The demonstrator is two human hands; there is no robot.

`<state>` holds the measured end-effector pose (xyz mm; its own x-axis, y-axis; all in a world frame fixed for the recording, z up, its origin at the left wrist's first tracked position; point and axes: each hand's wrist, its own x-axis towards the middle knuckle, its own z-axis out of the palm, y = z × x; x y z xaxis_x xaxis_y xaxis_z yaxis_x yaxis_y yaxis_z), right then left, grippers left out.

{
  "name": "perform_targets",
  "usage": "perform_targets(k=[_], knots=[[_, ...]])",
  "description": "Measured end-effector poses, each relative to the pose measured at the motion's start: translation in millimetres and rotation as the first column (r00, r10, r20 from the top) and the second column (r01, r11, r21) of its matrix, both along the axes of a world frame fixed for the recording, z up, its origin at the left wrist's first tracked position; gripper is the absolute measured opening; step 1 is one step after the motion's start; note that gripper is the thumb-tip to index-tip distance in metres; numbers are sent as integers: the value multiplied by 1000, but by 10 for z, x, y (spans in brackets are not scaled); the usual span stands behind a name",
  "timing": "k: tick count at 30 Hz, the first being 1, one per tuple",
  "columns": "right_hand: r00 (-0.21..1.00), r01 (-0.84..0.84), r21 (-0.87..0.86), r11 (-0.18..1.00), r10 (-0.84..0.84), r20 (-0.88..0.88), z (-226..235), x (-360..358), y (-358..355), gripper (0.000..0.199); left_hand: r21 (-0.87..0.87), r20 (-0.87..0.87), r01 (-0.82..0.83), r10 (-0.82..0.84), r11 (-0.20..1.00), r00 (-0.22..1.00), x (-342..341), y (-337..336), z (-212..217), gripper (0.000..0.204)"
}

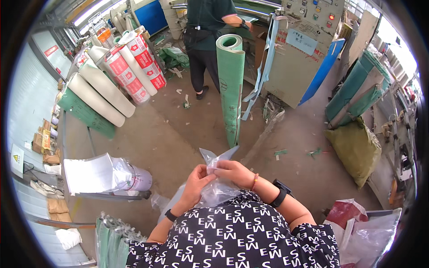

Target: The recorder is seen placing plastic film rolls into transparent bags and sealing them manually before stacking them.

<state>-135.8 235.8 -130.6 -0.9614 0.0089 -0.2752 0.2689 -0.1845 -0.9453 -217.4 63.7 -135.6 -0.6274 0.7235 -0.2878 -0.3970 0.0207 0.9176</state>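
Observation:
Close in front of my body, a clear plastic bag is gathered between my two hands, with a loose corner sticking up past the fingers. My left hand pinches it from the left, thumb and fingers pressed together. From the right, my right hand pinches the same plastic, its fingertips close to the left ones. Just beyond the bag stands a tall green roll of sheet material, upright on the floor, its hollow end facing up. In this view the bag's upper corner overlaps the roll's foot.
Another person stands behind the roll, beside a grey control cabinet. White rolls and red-and-white wrapped rolls lean at left. Nearer left is a bucket beside plastic sheets. An olive sack lies right. Scraps litter the floor.

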Motion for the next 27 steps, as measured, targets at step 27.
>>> perform_targets(k=[27], knots=[[975, 91, 671, 736, 71, -210, -50, -1317, 496, 29, -114, -167, 0, -20, 993, 986, -1532, 352, -66, 18]])
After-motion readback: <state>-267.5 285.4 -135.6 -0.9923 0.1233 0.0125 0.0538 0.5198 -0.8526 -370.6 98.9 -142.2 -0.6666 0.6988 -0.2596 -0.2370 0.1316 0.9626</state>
